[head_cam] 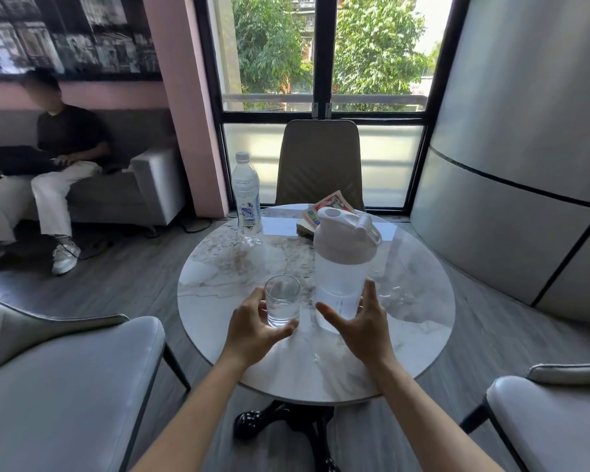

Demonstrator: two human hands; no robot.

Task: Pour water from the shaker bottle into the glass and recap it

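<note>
Marble-patterned and round, the surface [406, 338] sits before a tall window with green trees outside. On my feed, the left hand [249, 330] has its fingers [286, 327] curled around the glass [282, 299], thumb and fingertips touching its lower wall; the glass stands upright with some water in it. The right hand [361, 330] is spread wide, fingers [368, 294] apart, beside the base of the shaker bottle [343, 267]; I cannot tell whether they touch it. That bottle stands upright just right of the glass, white lid on, its flip cap raised. Farther back stand a plastic water bottle [247, 195] and a colourful book [315, 216]. A brown chair [319, 161] faces me across the surface.
</note>
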